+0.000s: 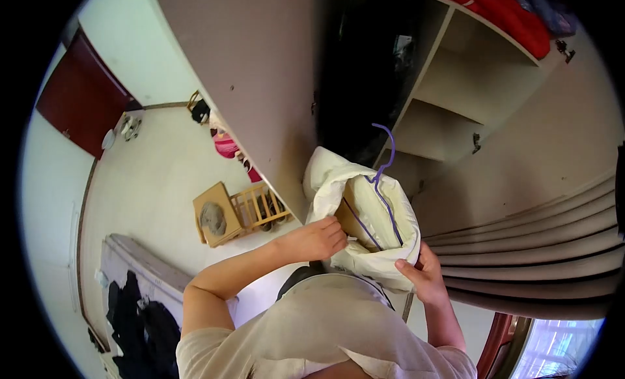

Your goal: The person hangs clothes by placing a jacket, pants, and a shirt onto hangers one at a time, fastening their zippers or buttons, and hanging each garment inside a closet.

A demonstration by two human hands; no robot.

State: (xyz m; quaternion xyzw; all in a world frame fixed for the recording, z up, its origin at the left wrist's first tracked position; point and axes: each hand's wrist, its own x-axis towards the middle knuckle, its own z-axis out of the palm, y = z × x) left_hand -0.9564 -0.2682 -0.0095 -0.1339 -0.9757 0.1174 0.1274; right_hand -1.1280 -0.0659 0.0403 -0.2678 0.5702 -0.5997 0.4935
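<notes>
A cream-white garment point(325, 170) with a wide opening hangs bunched in front of my body. Inside that opening sits a purple hanger point(392, 213), its hook sticking up above the fabric. My left hand point(322, 239) is closed on the garment's near left edge. On the right side, my right hand point(423, 273) grips the cloth, thumb on top and fingers behind it. The lower part of the garment is hidden from this angle.
An open wardrobe with shelves point(449, 76) stands ahead, its door panel point(247, 79) on the left. Red cloth point(508, 17) lies on top. A grey pleated curtain point(534, 255) hangs at right. A wooden stool point(224, 232) and dark clothes point(140, 320) are at left.
</notes>
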